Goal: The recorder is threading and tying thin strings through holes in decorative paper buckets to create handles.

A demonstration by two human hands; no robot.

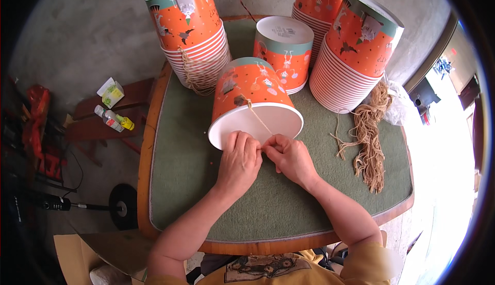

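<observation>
A large orange paper bucket (252,81) with a green band and printed figures lies on its side on the table, its white open mouth toward me. A beige twine cord (259,118) comes through its wall near the rim and runs down to my fingers. My left hand (240,160) is closed at the lower rim, fingertips pinching the cord's end. Right beside it, my right hand (289,157) pinches the same cord between thumb and finger. The two hands' fingertips meet, and they hide the cord's tip.
Stacks of matching buckets (198,42) (356,53) stand at the back left and right, one with twine loops over its rims. A single upturned bucket (283,53) is between them. A bundle of cut twine (370,140) lies at the right. Left of the table is a bench (111,104) with bottles.
</observation>
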